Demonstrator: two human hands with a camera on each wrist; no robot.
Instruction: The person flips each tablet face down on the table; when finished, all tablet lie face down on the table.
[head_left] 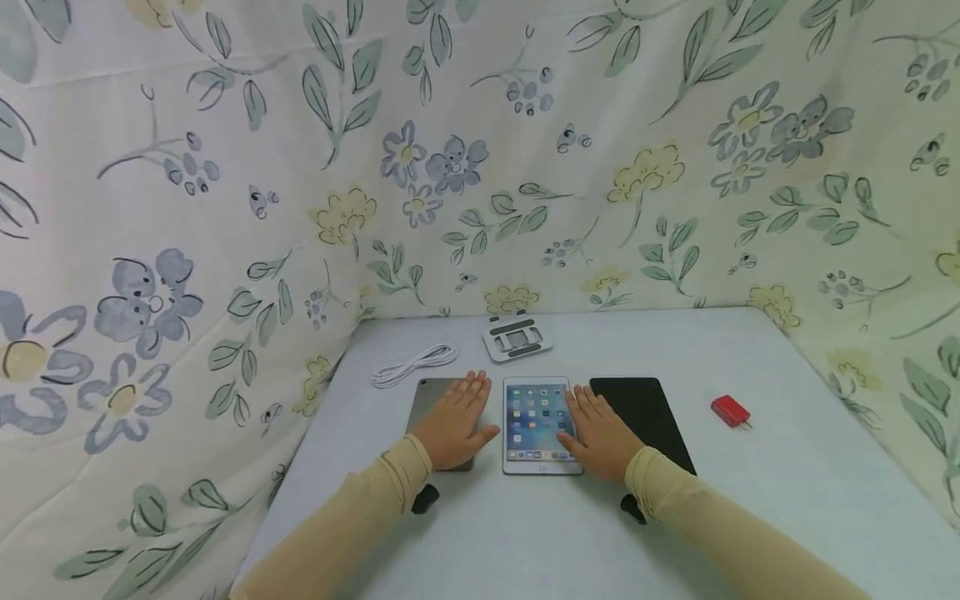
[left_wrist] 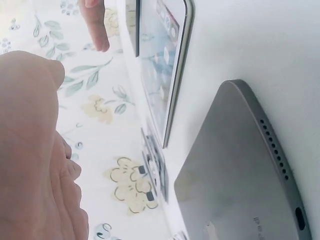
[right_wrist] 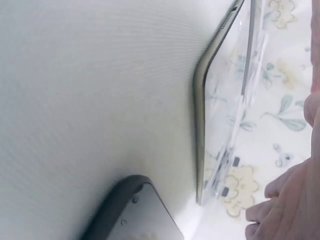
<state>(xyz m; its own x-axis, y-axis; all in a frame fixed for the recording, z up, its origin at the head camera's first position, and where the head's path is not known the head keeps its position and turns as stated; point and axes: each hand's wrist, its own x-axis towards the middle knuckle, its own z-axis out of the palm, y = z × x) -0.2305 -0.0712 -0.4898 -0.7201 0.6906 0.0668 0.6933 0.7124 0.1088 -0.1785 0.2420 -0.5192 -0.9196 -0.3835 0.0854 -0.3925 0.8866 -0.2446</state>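
My left hand [head_left: 453,425] hovers over a grey tablet [head_left: 427,400], its fingers straight and pointing away from me. The left wrist view shows that tablet [left_wrist: 230,170] back up, with speaker holes and a port along one edge. Between the hands lies a white tablet [head_left: 536,425], its lit screen full of app icons. My right hand [head_left: 606,437], also flat with fingers extended, overlaps the white tablet's right edge and the left side of a black tablet [head_left: 645,408]. A rounded corner of the black tablet [right_wrist: 150,215] shows in the right wrist view. Neither hand grips anything.
A coiled white cable [head_left: 415,365] lies at the back left. Behind the white tablet is a folded silver stand [head_left: 517,338] with dark pads. A red plug charger [head_left: 730,411] sits at the right. Floral cloth [head_left: 525,208] hangs behind the white table [head_left: 540,533].
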